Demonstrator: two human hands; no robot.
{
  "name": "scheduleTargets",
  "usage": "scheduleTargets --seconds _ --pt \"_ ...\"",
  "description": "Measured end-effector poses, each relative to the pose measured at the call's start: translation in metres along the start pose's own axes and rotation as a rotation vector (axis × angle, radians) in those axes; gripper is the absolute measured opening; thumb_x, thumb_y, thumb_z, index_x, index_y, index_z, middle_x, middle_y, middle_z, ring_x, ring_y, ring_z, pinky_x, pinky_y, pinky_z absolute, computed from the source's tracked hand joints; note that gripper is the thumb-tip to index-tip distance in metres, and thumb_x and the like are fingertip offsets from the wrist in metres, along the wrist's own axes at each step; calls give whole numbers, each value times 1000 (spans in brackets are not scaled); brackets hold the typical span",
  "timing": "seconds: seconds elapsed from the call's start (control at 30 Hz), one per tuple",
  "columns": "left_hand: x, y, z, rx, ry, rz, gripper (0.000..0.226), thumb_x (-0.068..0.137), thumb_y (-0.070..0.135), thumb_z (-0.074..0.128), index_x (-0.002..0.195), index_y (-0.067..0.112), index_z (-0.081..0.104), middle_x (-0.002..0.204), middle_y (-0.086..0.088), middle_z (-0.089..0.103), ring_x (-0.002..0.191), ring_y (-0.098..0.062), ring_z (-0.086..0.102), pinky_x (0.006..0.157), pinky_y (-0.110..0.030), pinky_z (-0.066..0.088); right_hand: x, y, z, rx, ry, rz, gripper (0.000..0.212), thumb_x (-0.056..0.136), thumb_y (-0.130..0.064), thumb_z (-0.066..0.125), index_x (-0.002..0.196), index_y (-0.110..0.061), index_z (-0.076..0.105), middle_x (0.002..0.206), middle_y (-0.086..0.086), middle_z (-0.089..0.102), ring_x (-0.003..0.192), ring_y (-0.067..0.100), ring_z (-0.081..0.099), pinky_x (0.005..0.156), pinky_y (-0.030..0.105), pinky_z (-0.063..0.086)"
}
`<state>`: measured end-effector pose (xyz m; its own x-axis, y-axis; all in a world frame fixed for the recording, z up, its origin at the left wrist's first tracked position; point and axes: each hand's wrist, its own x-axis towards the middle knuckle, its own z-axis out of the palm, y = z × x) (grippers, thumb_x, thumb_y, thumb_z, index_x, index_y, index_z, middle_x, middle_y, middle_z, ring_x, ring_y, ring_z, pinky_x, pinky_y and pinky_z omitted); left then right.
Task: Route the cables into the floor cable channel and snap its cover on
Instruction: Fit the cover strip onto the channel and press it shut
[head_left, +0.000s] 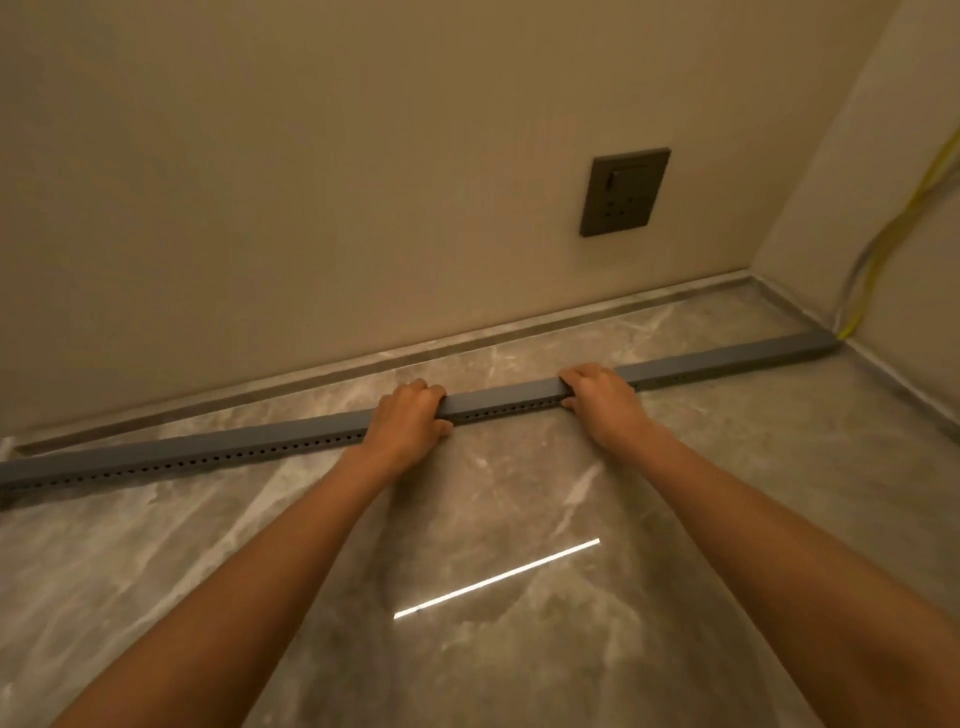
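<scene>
A long grey cable channel (506, 400) with a row of small holes along its near side lies on the marble floor, running from the left edge to the right-hand corner. Its flat cover sits on top along the whole visible length. My left hand (408, 423) curls over the channel near its middle, fingers on top and thumb on the near side. My right hand (600, 397) grips it the same way a little further right. A yellow cable and a grey cable (878, 260) come down the right wall and enter the channel's right end. No cable shows inside the channel.
A dark wall socket (626, 192) sits on the back wall above the channel. A low stone skirting (519, 327) runs along the wall base behind it. A bright strip of reflected light (496, 579) lies on the glossy floor between my forearms.
</scene>
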<state>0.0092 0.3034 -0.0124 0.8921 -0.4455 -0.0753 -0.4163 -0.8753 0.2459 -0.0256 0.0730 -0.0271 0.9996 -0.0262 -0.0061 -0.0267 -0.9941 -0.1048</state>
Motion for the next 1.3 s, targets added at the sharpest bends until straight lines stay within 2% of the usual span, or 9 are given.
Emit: scheduleTargets --seconds 0.23,0.37,0.47,0.63,0.83,1.1,1.23,1.3 --pt "52 111 34 59 76 -30 24 90 22 53 109 6 57 113 -15 57 102 -31 52 87 -40 42 8 104 -8 -61 -58 -214 39 95 -27 45 130 -10 43 131 12 52 119 28 47 102 35 32" --pt "66 148 52 120 105 3 27 94 20 45 116 6 51 118 -14 55 106 -31 49 88 -38 39 5 152 -8 -93 -25 -189 46 95 -36 43 136 -14 39 135 9 52 126 26 45 108 38 30" --pt "70 158 56 132 119 -45 29 95 20 42 119 6 50 119 -14 54 107 -31 49 88 -38 38 6 175 -6 -69 -16 -187 47 96 -36 42 138 -15 37 136 9 50 129 25 42 110 39 25" --pt "76 160 53 118 130 -93 27 95 19 43 117 6 51 113 -16 56 102 -31 51 83 -38 40 17 176 -1 -9 -6 -187 46 96 -30 41 139 -14 35 137 12 44 132 24 34 114 41 17" --pt "94 156 50 106 163 -122 23 95 17 42 111 6 54 109 -15 58 98 -30 52 83 -38 40 35 172 -5 -24 56 -72 44 94 -35 45 135 -19 40 129 13 43 120 30 37 107 41 28" --pt "120 149 48 95 166 -130 25 94 11 41 117 4 51 115 -16 58 104 -32 51 86 -39 40 74 163 -20 -44 -6 -35 47 94 -26 50 134 -5 38 132 14 47 122 30 40 98 37 40" --pt "127 145 51 127 199 -85 37 91 2 44 129 3 44 126 -17 53 113 -32 49 92 -38 41 86 162 -23 -69 -37 -20 37 94 -22 50 124 -1 50 129 16 50 122 31 42 95 39 43" --pt "132 144 50 91 221 -92 34 89 -4 44 122 0 47 123 -19 52 111 -33 48 91 -40 41 89 160 -24 -82 -39 -11 38 94 -22 49 125 -1 48 130 16 50 124 31 41 96 38 43"
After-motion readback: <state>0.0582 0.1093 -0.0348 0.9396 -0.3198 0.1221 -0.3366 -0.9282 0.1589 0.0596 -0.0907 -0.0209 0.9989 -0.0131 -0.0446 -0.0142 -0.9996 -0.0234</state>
